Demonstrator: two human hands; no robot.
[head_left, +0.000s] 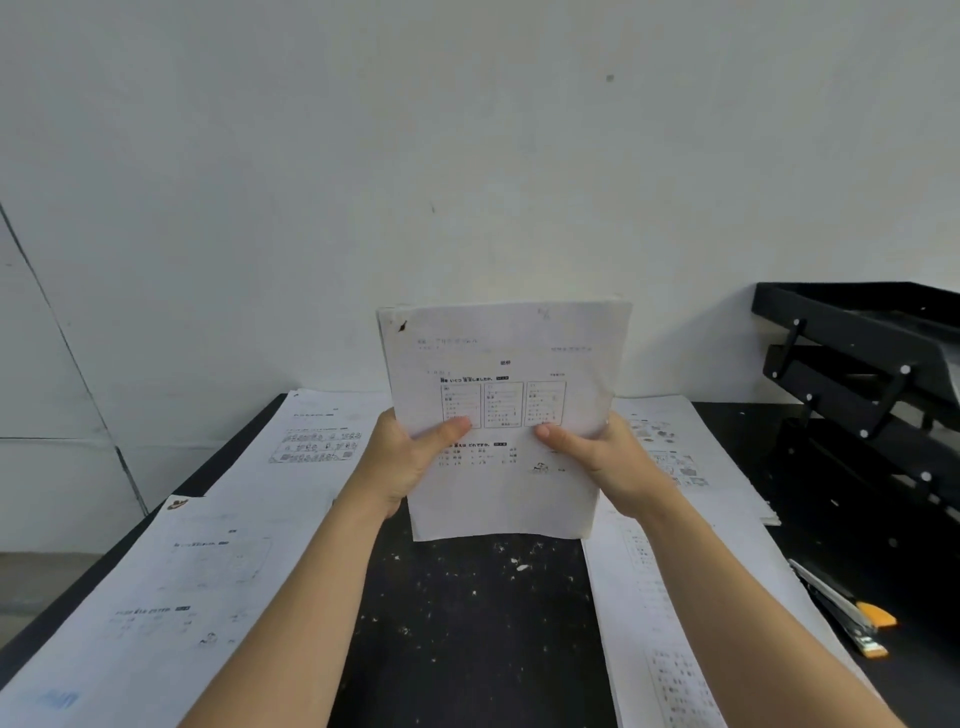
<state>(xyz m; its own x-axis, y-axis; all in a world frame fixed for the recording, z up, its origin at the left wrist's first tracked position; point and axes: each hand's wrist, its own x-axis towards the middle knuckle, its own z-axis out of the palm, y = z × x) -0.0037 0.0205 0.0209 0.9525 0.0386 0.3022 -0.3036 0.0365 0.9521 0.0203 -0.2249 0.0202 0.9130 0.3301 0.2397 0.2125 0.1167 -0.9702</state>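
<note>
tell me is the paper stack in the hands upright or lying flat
Upright: the paper stack faces the camera, bottom edge down, left hand and right hand holding its sides.

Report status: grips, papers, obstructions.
Left grip and right grip hold paper stack by its sides, thumbs in front. Stack upright over black table. Nothing blocking; loose sheets flank it.

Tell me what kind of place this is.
Likely an office or school workroom: a bundle of printed worksheets held up, more worksheet piles on the black table, and a stacked paper tray and what looks like a stapler at the right.
</note>
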